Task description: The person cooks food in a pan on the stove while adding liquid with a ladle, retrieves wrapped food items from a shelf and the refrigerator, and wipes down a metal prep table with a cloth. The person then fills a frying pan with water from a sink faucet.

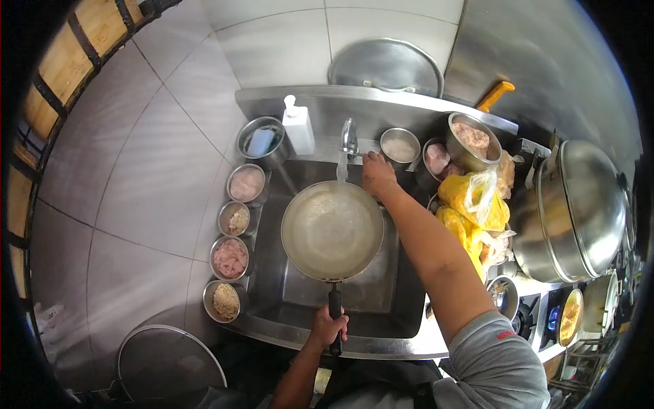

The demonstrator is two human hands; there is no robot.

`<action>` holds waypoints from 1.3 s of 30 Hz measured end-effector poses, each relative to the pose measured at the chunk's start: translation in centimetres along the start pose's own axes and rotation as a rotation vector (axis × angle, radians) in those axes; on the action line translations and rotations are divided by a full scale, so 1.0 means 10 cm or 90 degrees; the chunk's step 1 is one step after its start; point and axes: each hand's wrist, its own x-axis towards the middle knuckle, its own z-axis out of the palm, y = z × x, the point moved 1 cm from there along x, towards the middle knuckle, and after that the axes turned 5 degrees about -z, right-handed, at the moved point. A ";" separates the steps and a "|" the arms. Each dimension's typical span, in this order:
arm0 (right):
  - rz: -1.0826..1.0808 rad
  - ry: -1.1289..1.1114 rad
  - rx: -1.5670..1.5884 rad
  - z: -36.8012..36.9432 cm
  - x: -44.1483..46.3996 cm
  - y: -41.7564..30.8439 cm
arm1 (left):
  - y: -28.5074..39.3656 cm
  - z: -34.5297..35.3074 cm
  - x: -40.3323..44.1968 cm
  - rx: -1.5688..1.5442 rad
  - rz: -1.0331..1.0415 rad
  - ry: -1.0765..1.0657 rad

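Note:
My left hand [328, 326] is wrapped round the black handle [334, 300] of a frying pan [332, 232], which I hold level over the sink [272, 300]. The pan is filled with clear, slightly cloudy water. Above its far rim stands a chrome faucet [349, 136], with a stream of water [342, 167] running down into the pan. My right hand [377, 175] reaches forward to the faucet's side lever, its fingers closed on it. The fingertips are partly hidden.
Several metal bowls of raw meat and minced food, including one bowl [229, 258], line the left edge. A white pump bottle [298, 129] stands behind. Yellow plastic bags [470, 204], a large steamer pot [579, 211] and a lit burner [553, 317] are on the right.

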 end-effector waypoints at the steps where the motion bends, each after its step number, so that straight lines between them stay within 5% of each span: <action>1: -0.001 0.009 -0.004 0.00 0.00 -0.01 | 0.02 0.00 -0.01 0.002 0.000 -0.004; 39: -0.015 -0.044 -0.089 -0.12 0.10 0.03 | -0.05 -0.02 -0.10 0.045 -0.042 0.008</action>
